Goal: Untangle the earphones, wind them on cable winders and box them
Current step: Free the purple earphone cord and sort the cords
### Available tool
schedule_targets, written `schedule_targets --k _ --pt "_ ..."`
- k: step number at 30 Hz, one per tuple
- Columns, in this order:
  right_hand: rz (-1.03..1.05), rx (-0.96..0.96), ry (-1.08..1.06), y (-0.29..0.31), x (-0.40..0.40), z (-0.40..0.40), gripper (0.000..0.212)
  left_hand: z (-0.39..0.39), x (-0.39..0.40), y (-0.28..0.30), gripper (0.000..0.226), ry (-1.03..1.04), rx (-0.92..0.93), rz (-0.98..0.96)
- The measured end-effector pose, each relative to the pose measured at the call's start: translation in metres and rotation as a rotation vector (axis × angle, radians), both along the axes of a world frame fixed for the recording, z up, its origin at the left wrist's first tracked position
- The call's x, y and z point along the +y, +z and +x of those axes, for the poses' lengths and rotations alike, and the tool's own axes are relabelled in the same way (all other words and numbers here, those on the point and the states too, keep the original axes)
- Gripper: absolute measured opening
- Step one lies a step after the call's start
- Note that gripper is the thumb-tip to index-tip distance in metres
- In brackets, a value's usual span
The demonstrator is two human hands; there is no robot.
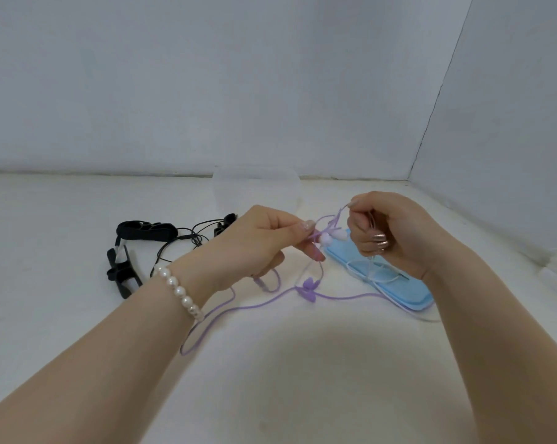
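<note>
Both hands are raised just above the white table, working on a knot of thin cords. The left hand pinches the purple earphone cable between thumb and curled fingers, right next to the pale earbuds that hang between the two hands. The right hand is curled, thumb and forefinger pinching a thin purple-white strand at the top of the tangle; a white cable runs down from the fist. The two hands are near each other, with only the earbuds between them.

From the left hand the purple cable drops to the table, loops left under the wrist and trails right past a purple cable winder lying on the table below the hands. The white cable lies across a blue flat case, which sits on the table under the right hand.

Well left of the hands, black earphones lie in a loose tangle beside black cable winders. A clear round box stands behind the hands near the wall; its contents cannot be told.

A pearl bracelet sits on the left wrist.
</note>
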State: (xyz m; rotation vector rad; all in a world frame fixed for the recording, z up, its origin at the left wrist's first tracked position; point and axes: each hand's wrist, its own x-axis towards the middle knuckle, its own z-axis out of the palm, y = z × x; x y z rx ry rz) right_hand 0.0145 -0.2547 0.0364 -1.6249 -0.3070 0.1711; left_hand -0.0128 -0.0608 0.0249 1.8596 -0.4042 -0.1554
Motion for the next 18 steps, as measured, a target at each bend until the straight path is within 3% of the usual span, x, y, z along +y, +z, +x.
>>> schedule_targets --k 9,15,18 --pt "0.055 -0.011 0.197 -0.0016 0.0013 -0.0022 0.025 0.0031 -0.0007 -0.0033 0.024 0.092 0.01 -0.069" --pt "-0.137 -0.084 0.159 -0.0054 0.0024 -0.0015 0.05 0.0064 -0.0007 -0.0022 0.02 0.167 -0.013 -0.166" --pt "-0.26 -0.039 0.238 -0.0043 -0.0021 -0.0035 0.05 0.0078 -0.0013 -0.0032 0.02 0.204 -0.029 -0.173"
